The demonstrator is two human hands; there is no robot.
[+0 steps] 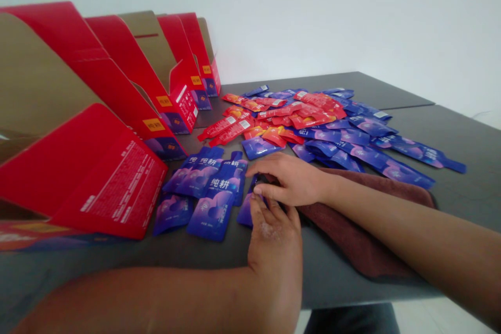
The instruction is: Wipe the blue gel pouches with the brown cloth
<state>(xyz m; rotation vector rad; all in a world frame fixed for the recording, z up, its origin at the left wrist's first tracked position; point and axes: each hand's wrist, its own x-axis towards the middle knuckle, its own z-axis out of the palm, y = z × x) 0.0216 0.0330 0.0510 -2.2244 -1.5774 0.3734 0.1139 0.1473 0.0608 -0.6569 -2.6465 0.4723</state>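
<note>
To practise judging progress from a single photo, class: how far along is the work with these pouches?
Done: a small group of blue pouches lies apart, beside the red cartons. In hand: the left hand and right hand are both at one blue pouch. Remaining: a large loose pile of red and blue pouches spreads across the dark table. So it looks early.

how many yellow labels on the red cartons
4, one per red carton, running back: nearest label, second label, third label, farthest label. Others may be hidden on the front carton.
</note>
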